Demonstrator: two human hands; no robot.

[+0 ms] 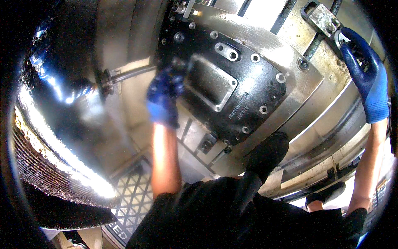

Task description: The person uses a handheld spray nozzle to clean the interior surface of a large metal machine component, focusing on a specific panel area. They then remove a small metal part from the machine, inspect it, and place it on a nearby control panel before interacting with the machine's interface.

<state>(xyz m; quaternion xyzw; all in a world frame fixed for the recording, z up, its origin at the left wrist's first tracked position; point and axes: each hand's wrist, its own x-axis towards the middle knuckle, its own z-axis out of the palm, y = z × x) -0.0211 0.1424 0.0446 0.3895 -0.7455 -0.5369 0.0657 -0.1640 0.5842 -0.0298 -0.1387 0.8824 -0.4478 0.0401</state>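
Observation:
A dark cast-metal housing with a machined rectangular recess and several bolt holes is fixed on a bright steel fixture plate inside a machine. My left hand, in a blue glove, presses against the housing's left edge; the hand is blurred, so I cannot see whether anything is in it. At the upper right my right hand, also blue-gloved, is closed around a metal clamp handle at the fixture's corner. My black-clad knee rests against the fixture's lower edge.
A shiny dark curved machine cover fills the left side. A steel shaft runs from it toward the fixture. A triangle-pattern floor mat lies below. Grooved steel rails curve along the right.

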